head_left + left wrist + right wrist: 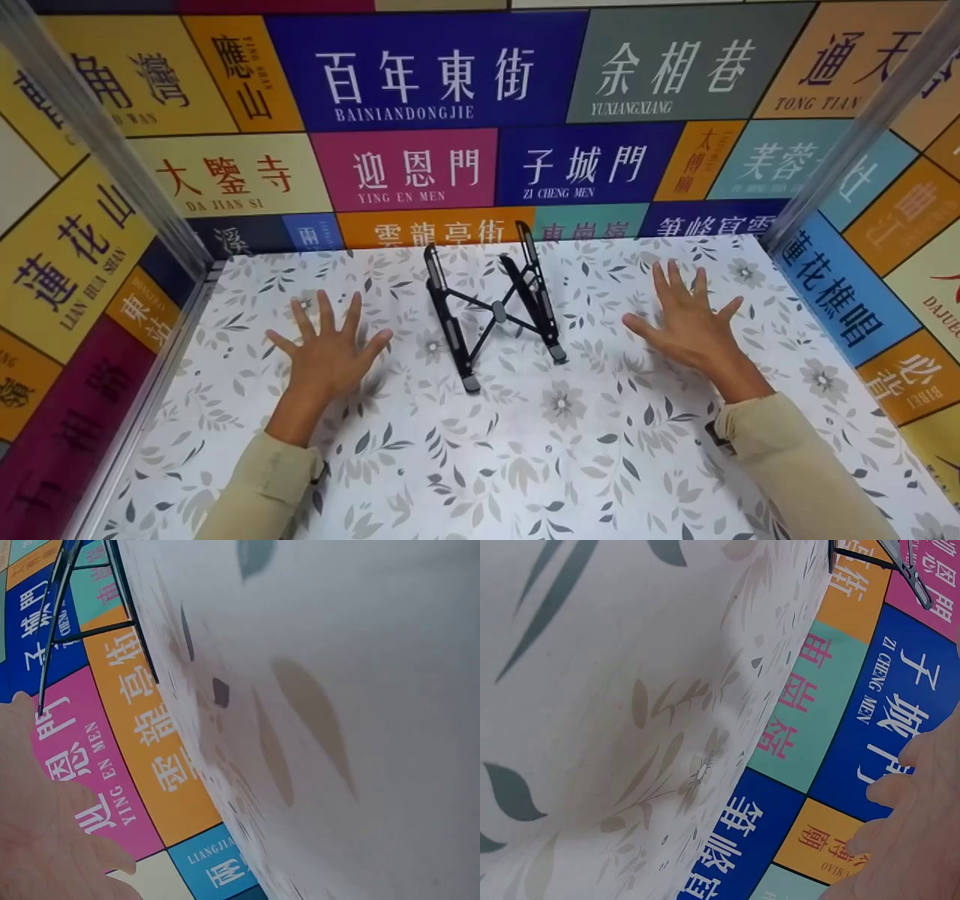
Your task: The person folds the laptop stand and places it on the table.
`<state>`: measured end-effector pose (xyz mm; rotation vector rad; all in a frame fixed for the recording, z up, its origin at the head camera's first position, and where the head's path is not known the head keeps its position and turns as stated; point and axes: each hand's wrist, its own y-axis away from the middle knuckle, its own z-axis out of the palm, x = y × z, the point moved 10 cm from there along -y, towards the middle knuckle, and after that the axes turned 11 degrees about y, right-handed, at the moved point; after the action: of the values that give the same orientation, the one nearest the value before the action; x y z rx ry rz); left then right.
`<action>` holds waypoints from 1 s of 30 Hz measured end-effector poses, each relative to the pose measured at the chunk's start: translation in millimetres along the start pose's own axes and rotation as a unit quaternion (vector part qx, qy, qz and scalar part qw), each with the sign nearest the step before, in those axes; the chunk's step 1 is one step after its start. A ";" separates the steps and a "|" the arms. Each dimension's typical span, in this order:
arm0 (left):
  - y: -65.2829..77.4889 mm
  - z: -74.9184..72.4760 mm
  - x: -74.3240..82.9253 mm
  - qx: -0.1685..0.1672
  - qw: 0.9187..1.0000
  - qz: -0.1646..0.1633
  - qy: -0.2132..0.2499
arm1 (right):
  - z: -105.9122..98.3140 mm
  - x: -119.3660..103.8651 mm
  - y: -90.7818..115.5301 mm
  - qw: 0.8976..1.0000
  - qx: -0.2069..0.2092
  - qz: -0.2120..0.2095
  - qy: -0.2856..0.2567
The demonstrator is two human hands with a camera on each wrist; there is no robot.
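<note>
A black folding laptop stand with grey end pads stands unfolded toward the back of the table, its crossed bars joined at a grey hub. To its left is my left hand, fingers spread wide and holding nothing. My right hand is on the other side, also spread, with a gap between it and the stand. Part of the left hand shows at the edge of the left wrist view, with stand bars above it. In the right wrist view the right hand appears at the lower right.
The table has a white cover printed with grey leaves and flowers. Colourful panels with lettering rise behind it and at both sides. Clear upright edges stand at the back corners.
</note>
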<state>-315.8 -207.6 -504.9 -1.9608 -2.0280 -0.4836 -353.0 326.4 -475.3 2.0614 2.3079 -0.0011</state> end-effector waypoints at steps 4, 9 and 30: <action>0.7 0.6 0.6 0.000 0.999 -0.019 0.035 | 2.5 -0.3 -0.1 1.000 -0.011 0.002 -0.006; 3.0 -2.4 7.0 0.000 0.996 -0.027 0.083 | 4.1 -1.1 0.5 0.999 -0.018 -0.001 -0.036; -0.2 19.8 39.0 0.000 0.952 0.013 0.306 | 22.5 -28.6 -13.5 0.966 0.007 -0.023 -0.257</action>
<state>-317.0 -163.9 -506.3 -1.5641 -1.5983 -0.9469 -362.4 295.7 -497.2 1.7416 2.0275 -0.4925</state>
